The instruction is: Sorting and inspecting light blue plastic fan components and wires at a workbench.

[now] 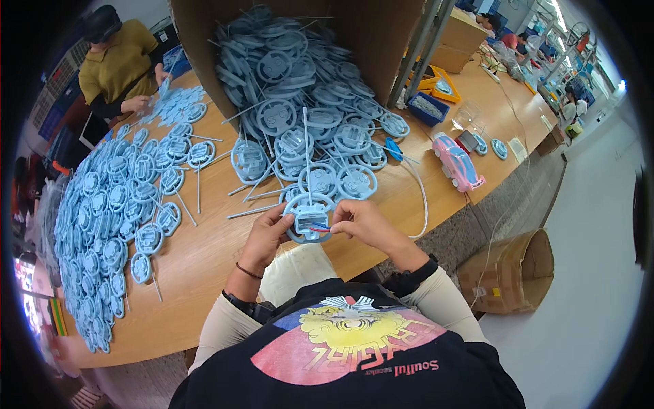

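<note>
Wires lie crosswise between two hands at the bench edge

From where I stand, the head view gives me the whole workplace. A light-blue steering-wheel piece (311, 215) is held up at the near edge of the bench (197, 262), right in front of the person's chest. Its open compartment faces up toward the wearer, and its long rod (306, 150) points straight away from the body, toward the heap beyond.

The left hand (264, 237) is closed on the left side of the rim, thumb pressed over the front. The right hand (364, 223) is at the opposite side, thumb and forefinger drawn together in what looks like a pinch on the red and blue wires (318, 228).

What matters here is the angle: the wires run sideways out of the compartment to the right fingertips, roughly square to the rod. The right hand is the nearer one to them; the left is nearer the rim. How far the wires reach inside, I can't tell.

Beyond the piece, a heap of similar wheels (293, 75) spills from a cardboard box (193, 51). More wheels (102, 211) crowd the left of the bench, and a pink toy car (455, 161) sits to the right. Across at the far left, a co-worker (119, 61) handles pale-blue parts (176, 105).
</note>
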Demonstrator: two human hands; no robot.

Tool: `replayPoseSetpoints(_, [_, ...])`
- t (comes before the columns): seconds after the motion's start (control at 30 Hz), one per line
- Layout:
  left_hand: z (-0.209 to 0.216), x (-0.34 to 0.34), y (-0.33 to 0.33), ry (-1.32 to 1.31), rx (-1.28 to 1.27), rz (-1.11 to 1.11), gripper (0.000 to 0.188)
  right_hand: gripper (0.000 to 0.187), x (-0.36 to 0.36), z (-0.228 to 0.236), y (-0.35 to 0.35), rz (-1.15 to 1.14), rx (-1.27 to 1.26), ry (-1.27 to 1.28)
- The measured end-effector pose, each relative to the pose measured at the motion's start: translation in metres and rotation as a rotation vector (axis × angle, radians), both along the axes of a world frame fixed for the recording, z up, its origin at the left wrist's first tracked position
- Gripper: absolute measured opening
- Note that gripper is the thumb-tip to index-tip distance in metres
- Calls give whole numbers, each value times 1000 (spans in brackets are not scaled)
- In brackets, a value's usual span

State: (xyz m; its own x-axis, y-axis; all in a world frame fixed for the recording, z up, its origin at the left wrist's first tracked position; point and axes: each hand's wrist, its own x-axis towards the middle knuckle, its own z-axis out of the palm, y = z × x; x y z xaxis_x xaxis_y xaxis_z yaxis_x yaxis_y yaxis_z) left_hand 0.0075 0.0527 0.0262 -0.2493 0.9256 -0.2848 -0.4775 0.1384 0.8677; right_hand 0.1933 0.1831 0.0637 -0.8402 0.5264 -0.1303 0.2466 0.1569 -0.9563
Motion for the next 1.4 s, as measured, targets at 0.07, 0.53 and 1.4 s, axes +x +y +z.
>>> replayPoseSetpoints(0.07, [-2,2,0,3,-1,0,35,11,-1,0,-1,38,-2,-33])
replayPoseSetpoints(0.53, [-4,4,-10,-114,68,10,36,15,-2,10,-13,26,108,42])
replayPoseSetpoints(1.4, [-19,-216,-103,12,347,496,38,16,29,-62,-10,-19,-111,-109])
